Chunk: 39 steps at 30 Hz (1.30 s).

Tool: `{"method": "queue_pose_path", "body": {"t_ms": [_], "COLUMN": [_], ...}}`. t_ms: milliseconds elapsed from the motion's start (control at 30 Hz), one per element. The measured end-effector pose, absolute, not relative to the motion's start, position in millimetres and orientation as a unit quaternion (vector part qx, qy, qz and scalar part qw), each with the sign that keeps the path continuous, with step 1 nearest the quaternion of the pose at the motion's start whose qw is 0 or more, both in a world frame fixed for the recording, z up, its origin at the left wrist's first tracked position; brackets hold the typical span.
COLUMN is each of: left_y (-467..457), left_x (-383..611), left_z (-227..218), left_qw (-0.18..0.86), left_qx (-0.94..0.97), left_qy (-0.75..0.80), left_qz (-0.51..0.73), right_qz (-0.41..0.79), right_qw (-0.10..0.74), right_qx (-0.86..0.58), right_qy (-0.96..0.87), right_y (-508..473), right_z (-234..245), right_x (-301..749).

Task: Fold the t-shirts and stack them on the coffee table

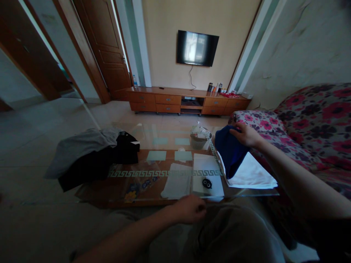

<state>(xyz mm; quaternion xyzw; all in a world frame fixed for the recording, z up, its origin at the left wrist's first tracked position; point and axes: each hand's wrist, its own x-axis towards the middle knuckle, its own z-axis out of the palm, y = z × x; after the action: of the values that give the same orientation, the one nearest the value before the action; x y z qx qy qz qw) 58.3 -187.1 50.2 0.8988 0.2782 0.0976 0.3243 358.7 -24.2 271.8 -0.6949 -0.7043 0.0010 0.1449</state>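
Note:
My right hand (245,135) pinches the upper edge of a dark blue piece of cloth (231,149), which hangs down at the right end of the glass table (128,168). Whether it is a garment cannot be made out. Beneath and behind it lies a folded white cloth (251,173), reaching the table's front right corner. My left hand (189,209) is at the table's front edge above my lap, its fingers curled, with nothing showing in them. Close by, a small black object with two round rings (207,183) lies on a white sheet (200,164).
Grey and black clothes (90,153) are heaped at the table's left end. A filled waste basket (200,140) shows near the far right edge. The flowered sofa (298,128) borders the right side. A low wooden cabinet (167,99) stands beneath the television (197,49).

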Motion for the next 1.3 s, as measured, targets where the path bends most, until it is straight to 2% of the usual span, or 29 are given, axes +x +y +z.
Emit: {"method": "queue_pose_path", "body": {"t_ms": [100,200,267,333,467,533,633,733,867,1100,1200,1300], "left_y": [-145,-104,-81,-66,-64,-73,-83,-80,-63,-52,-51,-49], "left_x": [50,34,21,8,-8,-9,-9,-13,-19,-10,-10,-13], "left_z": [75,92,98,102,113,121,133,135,123,116,121,125], "left_qw": [0.354,0.298,0.298,0.398,0.675,0.739,0.768,0.751,0.645,0.449,0.419,0.434], "left_qx": [0.822,0.725,0.662,0.638,0.602,0.577,0.557,0.57,0.647,0.663,0.65,0.632], "left_qy": [0.354,0.431,0.45,0.415,0.258,0.206,0.2,0.241,0.319,0.371,0.373,0.359], "left_qz": [0.27,0.448,0.52,0.512,0.341,0.279,0.246,0.232,0.253,0.47,0.512,0.532], "right_qz": [0.096,0.184,0.235,0.271,0.329,0.355,0.378,0.376,0.354,0.273,0.263,0.264], "right_qw": [0.138,0.119,0.1,0.085,0.046,0.029,0.017,-0.004,-0.03,-0.001,0.022,0.03], "right_qx": [-0.624,-0.556,-0.501,-0.444,-0.395,-0.395,-0.37,-0.352,-0.393,-0.41,-0.409,-0.422], "right_qy": [-0.763,-0.802,-0.827,-0.85,-0.856,-0.847,-0.849,-0.857,-0.848,-0.87,-0.874,-0.867], "right_y": [-35,-53,-66,-76,-84,-83,-77,-69,-61,-54,-52,-51], "right_z": [285,300,307,310,304,298,286,277,271,263,261,262], "right_x": [339,315,299,284,263,257,256,263,273,278,280,283]}}
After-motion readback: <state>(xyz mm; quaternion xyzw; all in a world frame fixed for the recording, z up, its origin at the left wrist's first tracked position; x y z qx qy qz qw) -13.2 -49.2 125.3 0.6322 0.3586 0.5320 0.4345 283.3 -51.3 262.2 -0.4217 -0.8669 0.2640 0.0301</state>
